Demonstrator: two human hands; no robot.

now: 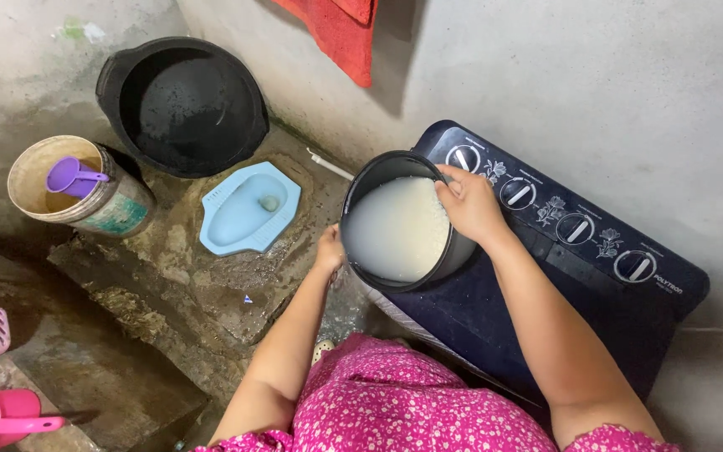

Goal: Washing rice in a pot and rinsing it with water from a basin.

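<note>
Black pot [455, 254] rim gripped: left hand [329, 249], right hand [469, 203], seemingly tilted.

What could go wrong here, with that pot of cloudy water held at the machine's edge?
1. The pot is tilted, overhanging the edge of the washing machine; if the left hand or right hand slips on the rim, it may drop to the wet concrete floor.
2. The milky water sits near the rim, so it could slosh onto the control knobs.
3. Tipping too far might carry the rice out with the water.
</note>
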